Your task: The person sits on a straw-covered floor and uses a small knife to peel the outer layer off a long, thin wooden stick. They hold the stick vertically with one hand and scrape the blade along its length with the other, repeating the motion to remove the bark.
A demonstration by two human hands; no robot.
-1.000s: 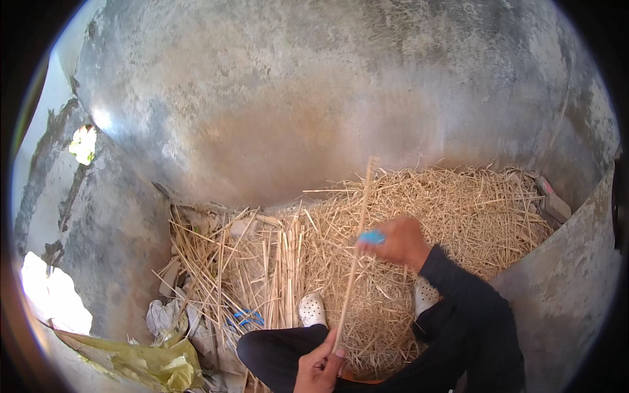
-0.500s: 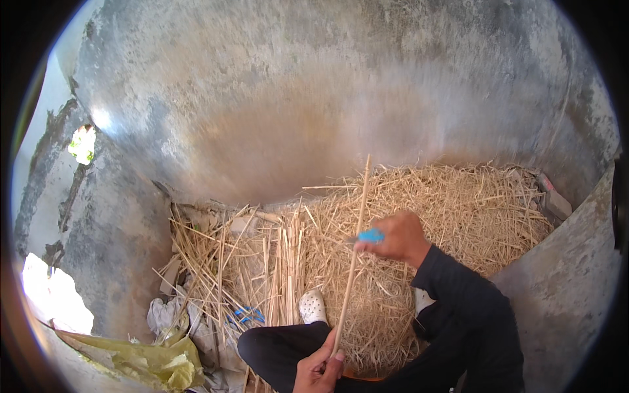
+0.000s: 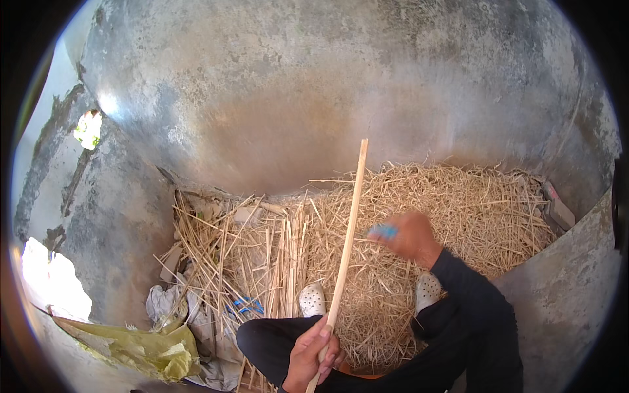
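Your left hand (image 3: pixel 313 350) grips the lower end of a long pale reed (image 3: pixel 346 249) slanting up over the straw pile (image 3: pixel 458 209); right hand (image 3: pixel 409 234), beside mid-shaft, closed on a small blue tool (image 3: pixel 384 230).

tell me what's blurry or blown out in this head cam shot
Head view: the right hand and the small blue thing it holds are motion-blurred; the left hand and its long pale stick stay sharp. Sunlit patches at the left edge are blown out, and the fisheye bends the grey wall with a dark rim.
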